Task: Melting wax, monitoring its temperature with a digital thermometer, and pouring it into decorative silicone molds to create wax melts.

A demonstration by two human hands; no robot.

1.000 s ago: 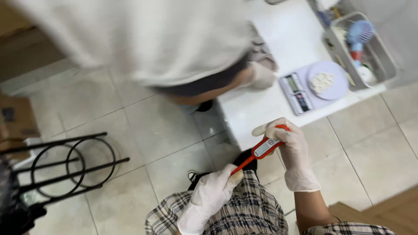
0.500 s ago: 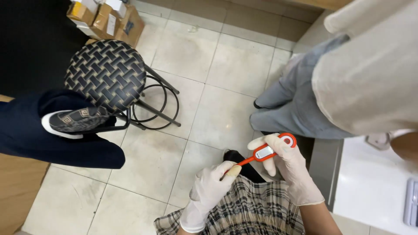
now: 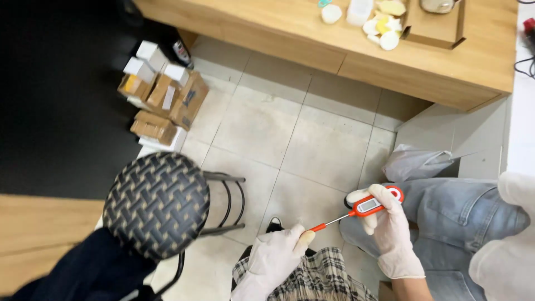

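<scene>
Probe thermometer [image 3: 372,204], orange: body gripped by right hand [image 3: 390,231]; left hand [image 3: 276,257], at 8 o'clock, pinches probe tip.

The tip of the thermometer [image 3: 362,209] is hidden under the left hand's [image 3: 276,256] gloved fingers, and its small screen is too tiny to read. The right hand [image 3: 390,234] covers part of its red body. The other person's jeans [image 3: 457,217] run off the right edge. The box [image 3: 437,22] on the counter is cut by the top.
</scene>
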